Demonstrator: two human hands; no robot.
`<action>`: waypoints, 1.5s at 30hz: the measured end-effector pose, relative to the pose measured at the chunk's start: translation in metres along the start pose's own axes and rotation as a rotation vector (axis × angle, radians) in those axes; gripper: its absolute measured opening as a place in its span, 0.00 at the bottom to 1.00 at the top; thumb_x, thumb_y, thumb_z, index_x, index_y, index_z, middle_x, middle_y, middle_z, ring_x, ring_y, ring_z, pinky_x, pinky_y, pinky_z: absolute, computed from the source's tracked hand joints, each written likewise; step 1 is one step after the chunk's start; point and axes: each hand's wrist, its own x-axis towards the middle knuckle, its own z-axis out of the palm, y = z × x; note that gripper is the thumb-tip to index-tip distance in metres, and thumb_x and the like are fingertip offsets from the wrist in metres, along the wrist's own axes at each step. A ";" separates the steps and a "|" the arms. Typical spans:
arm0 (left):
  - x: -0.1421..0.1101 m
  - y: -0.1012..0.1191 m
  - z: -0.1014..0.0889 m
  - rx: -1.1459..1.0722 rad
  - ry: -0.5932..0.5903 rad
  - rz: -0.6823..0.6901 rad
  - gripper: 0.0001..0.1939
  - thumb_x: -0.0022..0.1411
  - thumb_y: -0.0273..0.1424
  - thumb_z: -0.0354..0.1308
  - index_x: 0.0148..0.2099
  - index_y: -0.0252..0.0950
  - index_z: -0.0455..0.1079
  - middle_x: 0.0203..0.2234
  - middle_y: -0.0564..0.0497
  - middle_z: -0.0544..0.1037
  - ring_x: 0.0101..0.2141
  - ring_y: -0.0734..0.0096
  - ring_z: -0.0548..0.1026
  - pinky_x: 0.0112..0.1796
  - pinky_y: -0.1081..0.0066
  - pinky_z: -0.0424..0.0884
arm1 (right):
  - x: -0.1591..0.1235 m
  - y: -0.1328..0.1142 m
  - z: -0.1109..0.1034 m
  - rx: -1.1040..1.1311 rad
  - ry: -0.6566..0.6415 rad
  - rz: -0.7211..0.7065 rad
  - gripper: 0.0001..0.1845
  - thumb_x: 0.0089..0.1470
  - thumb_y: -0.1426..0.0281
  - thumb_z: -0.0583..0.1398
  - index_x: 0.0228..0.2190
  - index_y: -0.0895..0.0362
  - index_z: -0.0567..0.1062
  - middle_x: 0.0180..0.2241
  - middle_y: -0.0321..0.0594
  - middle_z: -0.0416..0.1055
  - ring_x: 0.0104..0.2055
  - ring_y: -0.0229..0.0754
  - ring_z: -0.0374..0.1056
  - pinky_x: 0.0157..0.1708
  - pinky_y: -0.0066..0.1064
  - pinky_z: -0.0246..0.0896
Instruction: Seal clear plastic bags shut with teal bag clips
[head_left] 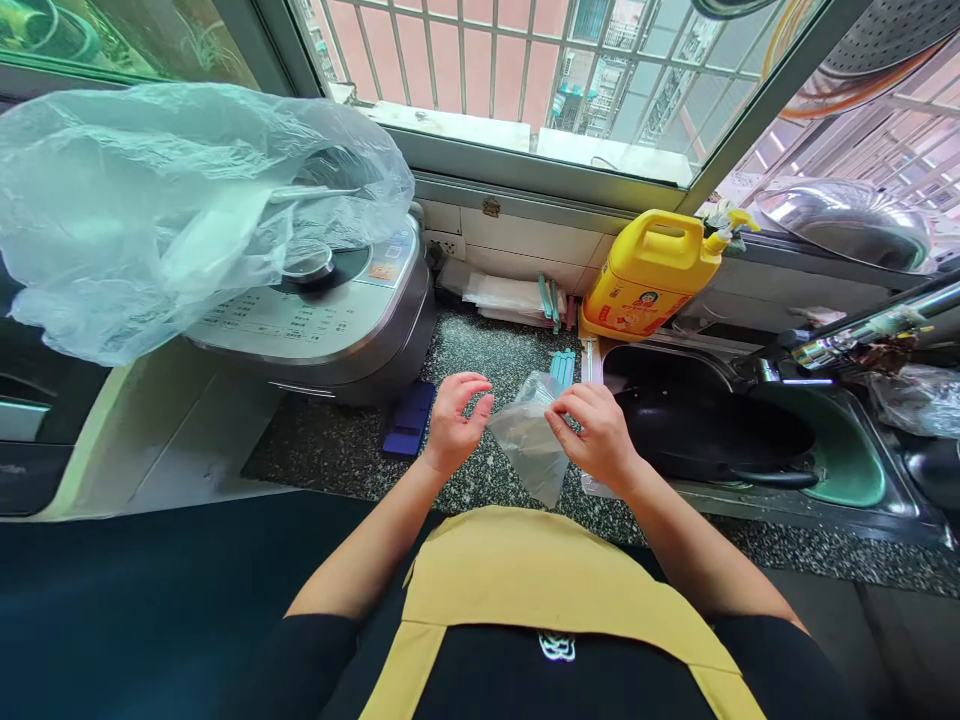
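A small clear plastic bag (531,440) hangs between my two hands above the speckled countertop (480,360). My left hand (454,420) pinches the bag's left top edge with curled fingers. My right hand (596,432) grips the bag's right top edge, fingers closed on the film. Both hands are held close together in front of my yellow apron.
A rice cooker (337,310) under a big translucent plastic bag (165,200) stands at the left. A yellow jug (651,272) sits by the window. A dark pan (705,425) lies in the sink (847,460). Blue items (409,420) and flat packets (510,295) lie on the counter.
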 end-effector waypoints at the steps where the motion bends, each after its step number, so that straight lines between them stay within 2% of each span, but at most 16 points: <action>1: 0.006 0.016 -0.002 -0.031 0.004 0.070 0.05 0.61 0.32 0.55 0.39 0.37 0.70 0.36 0.48 0.74 0.40 0.67 0.71 0.45 0.63 0.69 | 0.001 -0.001 0.001 0.003 0.000 -0.001 0.09 0.56 0.71 0.57 0.24 0.56 0.68 0.24 0.38 0.69 0.29 0.39 0.62 0.32 0.33 0.54; 4: 0.017 0.048 -0.004 -0.054 -0.035 0.151 0.06 0.58 0.34 0.59 0.38 0.38 0.71 0.32 0.49 0.73 0.37 0.68 0.70 0.40 0.65 0.69 | 0.002 -0.003 0.003 -0.001 -0.001 -0.019 0.09 0.56 0.70 0.57 0.25 0.56 0.69 0.24 0.38 0.69 0.29 0.39 0.62 0.32 0.33 0.54; 7: 0.021 0.057 0.000 -0.044 -0.073 0.125 0.06 0.57 0.34 0.60 0.33 0.37 0.71 0.30 0.50 0.72 0.36 0.68 0.69 0.39 0.66 0.68 | 0.002 -0.004 0.004 -0.023 -0.002 -0.036 0.09 0.57 0.69 0.57 0.25 0.56 0.70 0.24 0.39 0.69 0.29 0.39 0.62 0.32 0.33 0.54; 12: 0.022 0.055 0.002 -0.143 -0.127 0.056 0.06 0.58 0.30 0.59 0.29 0.37 0.70 0.28 0.51 0.73 0.35 0.69 0.69 0.39 0.67 0.68 | 0.002 -0.004 0.003 -0.051 -0.004 -0.034 0.10 0.58 0.69 0.57 0.25 0.56 0.71 0.25 0.39 0.70 0.30 0.40 0.62 0.33 0.33 0.54; 18: 0.011 0.057 -0.001 -0.173 -0.124 -0.007 0.07 0.62 0.31 0.54 0.32 0.37 0.72 0.34 0.48 0.76 0.39 0.67 0.71 0.42 0.63 0.69 | 0.002 -0.007 0.003 -0.077 0.001 -0.046 0.09 0.58 0.70 0.56 0.27 0.56 0.72 0.26 0.40 0.71 0.31 0.41 0.62 0.35 0.34 0.54; 21: 0.007 0.057 0.001 -0.126 -0.137 0.013 0.08 0.57 0.37 0.60 0.35 0.38 0.73 0.42 0.45 0.76 0.45 0.61 0.70 0.47 0.56 0.67 | 0.002 -0.009 0.004 -0.099 -0.013 -0.046 0.10 0.58 0.70 0.55 0.26 0.56 0.73 0.26 0.40 0.71 0.31 0.41 0.61 0.34 0.35 0.54; 23: 0.009 0.057 0.002 -0.105 -0.139 0.008 0.07 0.55 0.36 0.62 0.33 0.38 0.73 0.43 0.45 0.76 0.47 0.60 0.70 0.48 0.54 0.66 | 0.001 -0.010 0.005 -0.107 -0.027 -0.045 0.11 0.59 0.70 0.54 0.26 0.55 0.73 0.26 0.40 0.71 0.31 0.42 0.60 0.34 0.35 0.53; 25: 0.013 0.057 0.003 -0.128 -0.141 0.002 0.05 0.57 0.32 0.61 0.29 0.38 0.72 0.40 0.47 0.78 0.45 0.62 0.71 0.47 0.56 0.67 | 0.001 -0.010 0.005 -0.110 -0.033 -0.044 0.11 0.58 0.69 0.55 0.26 0.55 0.73 0.26 0.40 0.71 0.31 0.42 0.60 0.34 0.35 0.53; 28: 0.017 0.058 0.001 -0.240 -0.151 0.007 0.08 0.58 0.29 0.58 0.27 0.37 0.70 0.32 0.49 0.79 0.38 0.67 0.73 0.45 0.59 0.69 | 0.000 -0.009 0.004 -0.107 -0.027 -0.039 0.09 0.58 0.69 0.56 0.27 0.55 0.73 0.26 0.40 0.71 0.32 0.42 0.60 0.35 0.35 0.53; 32: 0.015 0.057 -0.001 -0.350 -0.131 -0.025 0.08 0.59 0.29 0.57 0.27 0.36 0.69 0.27 0.50 0.78 0.33 0.69 0.73 0.39 0.64 0.71 | -0.003 -0.007 0.003 -0.097 -0.012 -0.039 0.08 0.57 0.71 0.56 0.27 0.55 0.72 0.26 0.39 0.71 0.32 0.41 0.61 0.35 0.35 0.54; 35: 0.011 0.053 -0.004 -0.379 -0.072 -0.044 0.09 0.61 0.30 0.56 0.28 0.36 0.68 0.27 0.49 0.76 0.32 0.70 0.72 0.37 0.66 0.70 | -0.004 -0.006 0.002 -0.097 -0.004 -0.040 0.08 0.57 0.71 0.57 0.26 0.56 0.72 0.26 0.39 0.71 0.32 0.41 0.61 0.35 0.34 0.55; 38: 0.013 0.051 -0.008 -0.307 -0.053 0.017 0.08 0.61 0.33 0.55 0.30 0.37 0.70 0.30 0.48 0.76 0.35 0.68 0.72 0.40 0.63 0.70 | -0.004 -0.006 0.002 -0.095 -0.016 -0.033 0.08 0.57 0.71 0.56 0.26 0.55 0.72 0.26 0.39 0.70 0.32 0.41 0.61 0.35 0.35 0.54; 42: 0.022 0.050 -0.010 -0.144 -0.197 0.150 0.07 0.56 0.35 0.61 0.32 0.37 0.72 0.36 0.46 0.78 0.41 0.63 0.71 0.44 0.59 0.69 | -0.002 -0.008 0.002 -0.079 -0.028 -0.041 0.08 0.57 0.71 0.56 0.27 0.55 0.72 0.26 0.40 0.70 0.31 0.42 0.61 0.34 0.35 0.55; 45: 0.029 0.050 -0.010 -0.162 -0.279 0.199 0.06 0.59 0.31 0.58 0.29 0.38 0.71 0.31 0.49 0.79 0.37 0.66 0.72 0.42 0.61 0.70 | 0.000 -0.007 0.004 0.000 -0.024 -0.031 0.05 0.56 0.69 0.58 0.29 0.55 0.72 0.28 0.40 0.70 0.32 0.42 0.63 0.34 0.35 0.57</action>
